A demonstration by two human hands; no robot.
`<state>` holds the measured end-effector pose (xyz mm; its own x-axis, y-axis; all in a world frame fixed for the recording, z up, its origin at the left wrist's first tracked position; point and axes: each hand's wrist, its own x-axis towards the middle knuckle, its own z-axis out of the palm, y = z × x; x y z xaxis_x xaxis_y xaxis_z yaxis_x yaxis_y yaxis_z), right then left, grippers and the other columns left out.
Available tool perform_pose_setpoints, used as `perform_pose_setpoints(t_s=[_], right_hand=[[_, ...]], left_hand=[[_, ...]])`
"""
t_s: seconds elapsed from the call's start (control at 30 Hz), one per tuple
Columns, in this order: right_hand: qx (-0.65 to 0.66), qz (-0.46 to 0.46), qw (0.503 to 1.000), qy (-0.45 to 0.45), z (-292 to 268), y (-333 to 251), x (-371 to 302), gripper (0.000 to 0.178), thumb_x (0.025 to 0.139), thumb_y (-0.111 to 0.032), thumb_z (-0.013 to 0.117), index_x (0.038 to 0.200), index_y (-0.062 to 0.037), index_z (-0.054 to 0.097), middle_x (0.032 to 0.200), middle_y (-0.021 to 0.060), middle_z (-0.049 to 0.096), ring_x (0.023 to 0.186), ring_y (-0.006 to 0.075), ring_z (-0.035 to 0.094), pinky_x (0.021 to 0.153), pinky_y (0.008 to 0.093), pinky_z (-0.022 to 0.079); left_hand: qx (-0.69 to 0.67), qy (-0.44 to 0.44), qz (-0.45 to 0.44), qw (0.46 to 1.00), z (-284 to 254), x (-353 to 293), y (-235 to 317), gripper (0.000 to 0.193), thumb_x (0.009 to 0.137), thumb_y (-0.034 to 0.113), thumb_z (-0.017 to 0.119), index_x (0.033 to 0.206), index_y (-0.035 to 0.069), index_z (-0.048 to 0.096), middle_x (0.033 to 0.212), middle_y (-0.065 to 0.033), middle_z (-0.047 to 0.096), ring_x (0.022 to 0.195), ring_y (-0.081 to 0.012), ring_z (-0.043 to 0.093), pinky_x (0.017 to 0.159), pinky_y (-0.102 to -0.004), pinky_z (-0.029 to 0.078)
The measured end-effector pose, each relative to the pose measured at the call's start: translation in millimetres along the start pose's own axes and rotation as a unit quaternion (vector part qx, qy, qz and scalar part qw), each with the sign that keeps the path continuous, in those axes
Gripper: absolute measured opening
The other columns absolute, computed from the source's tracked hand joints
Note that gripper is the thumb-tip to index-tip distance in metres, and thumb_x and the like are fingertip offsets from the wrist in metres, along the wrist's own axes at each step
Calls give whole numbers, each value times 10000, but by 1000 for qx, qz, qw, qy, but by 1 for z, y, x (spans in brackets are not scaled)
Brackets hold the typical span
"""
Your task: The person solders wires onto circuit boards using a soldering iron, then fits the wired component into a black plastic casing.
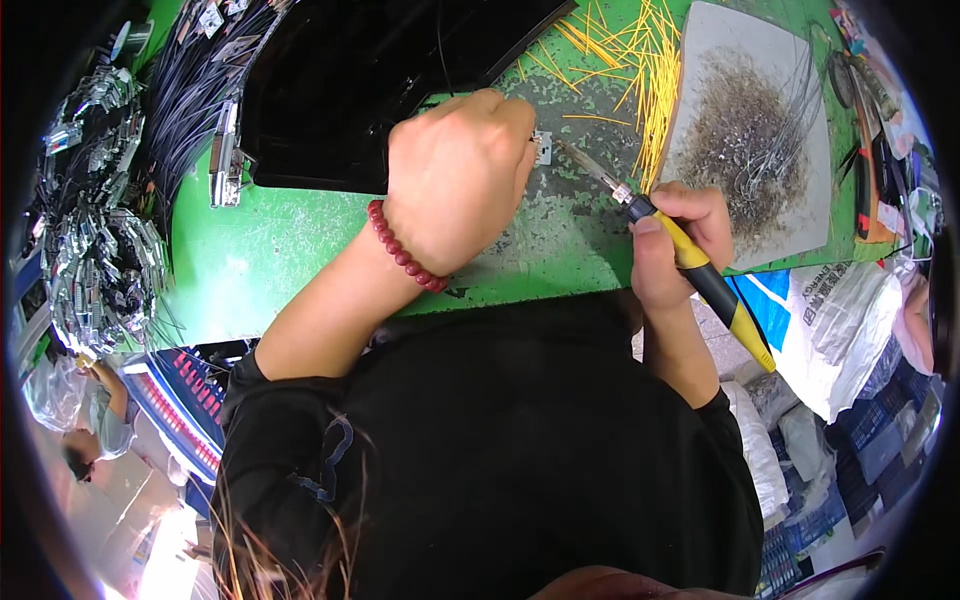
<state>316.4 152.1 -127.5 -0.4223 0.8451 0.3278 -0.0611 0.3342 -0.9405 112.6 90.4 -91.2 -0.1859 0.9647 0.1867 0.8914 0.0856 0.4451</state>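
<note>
My right hand (680, 240) grips a yellow and black soldering iron (708, 283) like a pen, its tip pointing up and left. Close to that tip, a small silvery metal part (544, 148) sticks out past the fingers of my left hand (460, 170). This left hand is closed with its back turned up, so the fingertips and most of the part are hidden. A dark red bead bracelet (405, 262) circles the left wrist. Iron tip and part appear a little apart.
Yellow wires (655, 100) are scattered at the back of the green bench (250, 270). A stained grey board (700, 40) lies to the right, a black tray (320, 100) behind my left hand. Bundles of metal parts (105, 270) and dark cables (200, 110) fill the left; pliers (862, 190) lie far right.
</note>
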Motion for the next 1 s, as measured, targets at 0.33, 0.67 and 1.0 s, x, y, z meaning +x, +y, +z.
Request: perform_pose_setpoints(t_s=[0.33,0.67,1.0], right_hand=[[21,4,1000,6,3,0,-1,207,805,-64,693,941,1,552,741,25,563,608,49,477,559,199,389],[-171,-60,976,-120,20,-15,15,281,812,-11,716,1084,-47,658,882,102,708,684,190,692,600,268,527],[-210,-178,947,-164,35,2,26,338,723,27,688,1027,-105,622,684,40,605,550,210,596,490,309,447]], left_hand=[[20,-7,-13,1000,0,-3,1,55,767,123,662,746,87,626,713,-39,625,654,-249,629,552,-354,485],[-56,18,-37,998,6,-5,-3,59,764,103,664,754,68,617,714,-51,623,651,-248,627,569,-356,492],[-79,49,-27,995,9,-7,-4,66,756,87,672,749,67,609,714,-57,620,658,-257,631,556,-362,498]])
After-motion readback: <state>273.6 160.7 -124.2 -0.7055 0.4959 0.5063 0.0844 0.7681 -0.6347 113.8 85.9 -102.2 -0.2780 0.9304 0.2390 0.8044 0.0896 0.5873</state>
